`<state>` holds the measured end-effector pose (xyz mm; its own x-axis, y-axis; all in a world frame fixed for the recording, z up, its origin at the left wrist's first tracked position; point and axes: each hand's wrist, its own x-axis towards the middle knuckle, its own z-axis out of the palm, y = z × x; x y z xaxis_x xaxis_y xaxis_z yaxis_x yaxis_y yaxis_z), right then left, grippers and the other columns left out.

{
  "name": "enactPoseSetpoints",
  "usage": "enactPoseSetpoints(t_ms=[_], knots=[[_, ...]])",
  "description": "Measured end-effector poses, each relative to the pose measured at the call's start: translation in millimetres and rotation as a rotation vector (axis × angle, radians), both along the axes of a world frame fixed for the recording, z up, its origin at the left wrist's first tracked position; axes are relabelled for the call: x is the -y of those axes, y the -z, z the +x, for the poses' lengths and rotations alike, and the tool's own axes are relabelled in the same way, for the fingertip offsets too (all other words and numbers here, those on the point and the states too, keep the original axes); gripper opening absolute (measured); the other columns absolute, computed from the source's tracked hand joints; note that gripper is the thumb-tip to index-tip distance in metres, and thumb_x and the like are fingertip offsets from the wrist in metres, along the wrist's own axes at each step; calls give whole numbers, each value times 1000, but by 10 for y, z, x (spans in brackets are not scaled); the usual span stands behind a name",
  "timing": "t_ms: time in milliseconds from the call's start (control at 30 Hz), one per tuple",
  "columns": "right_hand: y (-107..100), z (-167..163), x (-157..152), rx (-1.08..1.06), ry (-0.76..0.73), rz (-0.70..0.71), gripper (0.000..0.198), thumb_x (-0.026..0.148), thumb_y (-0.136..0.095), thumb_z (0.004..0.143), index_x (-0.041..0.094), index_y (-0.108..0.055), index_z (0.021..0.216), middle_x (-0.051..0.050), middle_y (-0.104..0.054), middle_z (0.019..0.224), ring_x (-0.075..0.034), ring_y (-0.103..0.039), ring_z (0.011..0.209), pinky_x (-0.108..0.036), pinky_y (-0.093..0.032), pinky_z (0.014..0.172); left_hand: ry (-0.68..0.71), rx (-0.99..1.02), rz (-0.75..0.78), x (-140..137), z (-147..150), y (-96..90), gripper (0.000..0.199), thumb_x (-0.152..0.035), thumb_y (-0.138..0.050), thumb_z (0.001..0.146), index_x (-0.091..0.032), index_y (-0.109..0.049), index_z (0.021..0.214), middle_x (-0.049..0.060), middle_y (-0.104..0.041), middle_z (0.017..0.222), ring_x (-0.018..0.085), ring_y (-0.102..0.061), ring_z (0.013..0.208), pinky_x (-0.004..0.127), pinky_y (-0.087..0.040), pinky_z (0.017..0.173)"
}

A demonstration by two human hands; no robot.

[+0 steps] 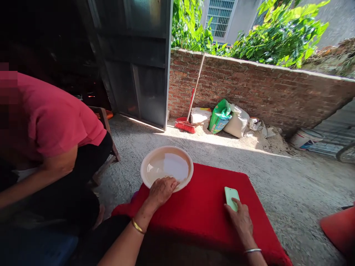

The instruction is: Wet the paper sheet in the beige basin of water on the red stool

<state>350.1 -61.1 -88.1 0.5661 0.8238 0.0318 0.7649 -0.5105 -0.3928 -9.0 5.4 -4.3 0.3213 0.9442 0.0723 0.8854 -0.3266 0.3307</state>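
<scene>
A round, pale basin (143, 172) with water in it stands at the far left corner of a low table under a red cloth (199, 199). My left hand (163, 191), with a gold bangle at the wrist, is curled over the basin's near rim; its fingertips are partly hidden. On the right part of the cloth lies a pale green, phone-shaped object (230, 194), apparently a phone. My right hand (242, 218) has its thumb and fingers closed around the near end of it.
A person in a pink shirt (61, 118) bends forward at the left, close to the table. Behind are a dark metal door (135, 66), a brick wall (249, 88), a red broom (185, 126) and sacks (235, 120). A red bucket-like object (340, 229) is at the right edge.
</scene>
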Motion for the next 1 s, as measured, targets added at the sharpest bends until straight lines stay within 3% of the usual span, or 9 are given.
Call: enactPoseSetpoints(t_ms=[133, 233, 300, 433, 533, 600, 700, 867, 1000], knots=[[74, -1317, 237, -203, -588, 11, 46, 35, -63, 80, 30, -65, 126, -5, -60, 111, -21, -66, 92, -31, -51, 77, -8, -24, 10, 10, -4, -3, 37, -39, -38, 107, -23, -69, 97, 4, -75, 99, 21, -69, 97, 30, -43, 79], [-22, -1573, 374, -319, -767, 1, 50, 29, -67, 73, 32, -66, 123, -3, -60, 109, -17, -63, 85, -27, -49, 74, -6, -25, 16, 11, -7, -4, 36, -39, -38, 107, -24, -69, 97, 4, -75, 100, 21, -69, 96, 30, -42, 79], [-90, -1236, 406, -366, -673, 80, 46, 37, -63, 77, 29, -66, 123, -4, -59, 108, -18, -61, 82, -29, -50, 73, -6, -26, 17, 8, -12, 7, 36, -39, -38, 107, -24, -70, 98, 4, -75, 101, 20, -69, 96, 29, -42, 79], [-128, 131, 455, -205, -159, 261, 60, 61, -55, 73, 21, -68, 116, -9, -57, 99, -29, -61, 94, -42, -51, 84, 1, -16, 36, -2, -17, 44, 36, -40, -38, 107, -24, -70, 99, 4, -75, 103, 20, -69, 97, 29, -42, 79], [-49, 900, 547, -50, 138, 136, 66, 61, -52, 71, 14, -70, 113, -12, -56, 90, -37, -60, 99, -49, -50, 87, 2, -9, 40, -6, -13, 50, 37, -39, -38, 107, -24, -70, 99, 4, -76, 102, 20, -69, 97, 29, -42, 78], [34, 943, 604, -24, 205, 62, 66, 62, -50, 75, 14, -69, 116, -12, -56, 90, -37, -61, 97, -49, -51, 81, 4, -17, 37, -9, -10, 46, 38, -39, -37, 107, -24, -71, 99, 5, -76, 101, 20, -69, 96, 30, -42, 77], [131, 271, 659, -60, 58, 46, 63, 64, -51, 80, 22, -67, 124, -10, -57, 99, -32, -65, 90, -43, -52, 72, 5, -26, 36, -15, -14, 46, 39, -40, -37, 107, -23, -71, 99, 5, -76, 100, 21, -70, 96, 30, -42, 78], [100, -1307, 792, -224, -629, 23, 47, 32, -66, 76, 32, -66, 123, -4, -59, 110, -22, -66, 92, -32, -52, 79, 1, -25, 35, -8, -23, 42, 37, -41, -39, 106, -24, -71, 100, 4, -76, 102, 20, -70, 97, 28, -44, 80], [-38, -1308, 859, -381, -726, 74, 47, 33, -65, 75, 31, -67, 122, -3, -59, 108, -20, -64, 89, -31, -52, 79, -7, -49, 20, 7, -11, -6, 38, -41, -38, 107, -23, -71, 100, 5, -76, 102, 21, -70, 97, 29, -44, 80]])
